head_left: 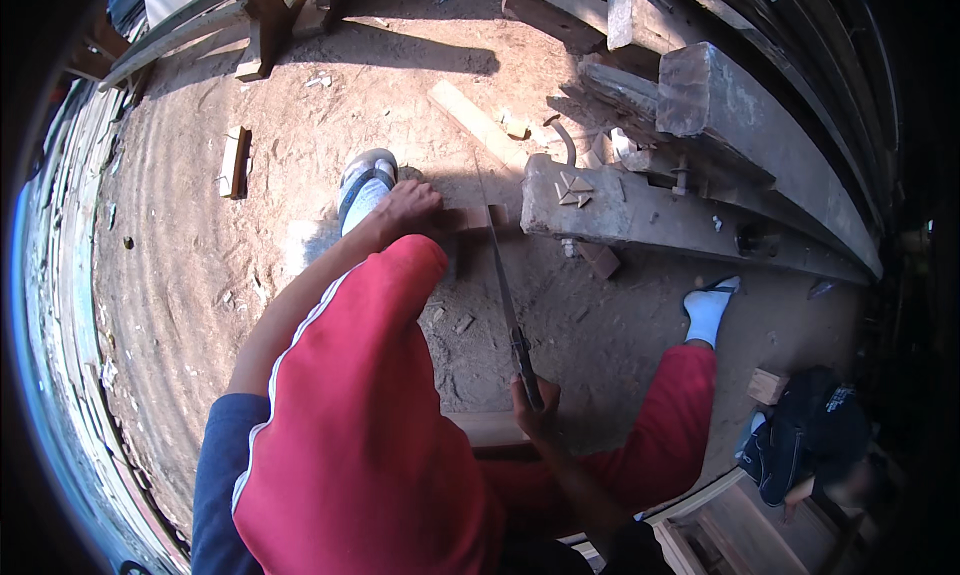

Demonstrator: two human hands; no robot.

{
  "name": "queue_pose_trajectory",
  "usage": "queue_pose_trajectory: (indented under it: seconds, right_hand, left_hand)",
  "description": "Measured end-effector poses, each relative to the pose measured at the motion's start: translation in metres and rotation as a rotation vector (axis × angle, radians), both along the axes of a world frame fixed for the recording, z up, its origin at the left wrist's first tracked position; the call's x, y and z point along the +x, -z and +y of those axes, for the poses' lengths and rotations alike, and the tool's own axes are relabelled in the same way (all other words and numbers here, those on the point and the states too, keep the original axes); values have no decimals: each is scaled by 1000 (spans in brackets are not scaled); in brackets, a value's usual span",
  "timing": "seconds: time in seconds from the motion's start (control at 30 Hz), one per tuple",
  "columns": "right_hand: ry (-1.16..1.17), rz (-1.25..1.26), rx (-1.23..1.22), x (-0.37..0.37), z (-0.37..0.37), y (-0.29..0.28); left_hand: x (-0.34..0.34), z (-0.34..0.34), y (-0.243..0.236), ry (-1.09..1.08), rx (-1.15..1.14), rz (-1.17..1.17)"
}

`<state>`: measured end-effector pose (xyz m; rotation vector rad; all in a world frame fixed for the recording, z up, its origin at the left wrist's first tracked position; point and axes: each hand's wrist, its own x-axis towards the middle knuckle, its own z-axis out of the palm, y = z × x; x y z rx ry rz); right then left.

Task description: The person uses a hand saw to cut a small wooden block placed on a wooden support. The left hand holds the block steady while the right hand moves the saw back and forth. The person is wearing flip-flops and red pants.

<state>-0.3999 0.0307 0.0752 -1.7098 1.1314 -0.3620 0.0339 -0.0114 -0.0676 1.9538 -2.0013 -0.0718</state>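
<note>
A handsaw (503,280) is held by its dark handle in my right hand (537,403), fingers wrapped round it. Its long narrow blade points away from me and crosses a short brown piece of wood (466,218). My left hand (410,203) presses down on the left end of that piece, next to my left foot and beyond my red-trousered knee. The fingers on the wood are partly in shadow. Whether the blade has cut into the piece, I cannot tell. Another brown board (487,428) lies near my right hand, partly hidden by my leg.
A thick timber beam (630,200) with small wooden triangles (574,189) on it stands to the right. A pale wooden strip (478,125) lies ahead on the dirt floor, a small block (233,162) at left. Another person (810,430) in dark clothes is at lower right.
</note>
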Motion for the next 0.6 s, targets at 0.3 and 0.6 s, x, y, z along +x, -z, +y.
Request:
queue_pose_trajectory:
  seconds: [0.3,0.6]
  right_hand:
    - [34,-40,-9,5,-13,26]
    - [70,-5,111,-5,-14,11]
  left_hand:
    - [-5,1,-25,47,-12,-142]
    - [-9,-2,-16,-42,33,-8]
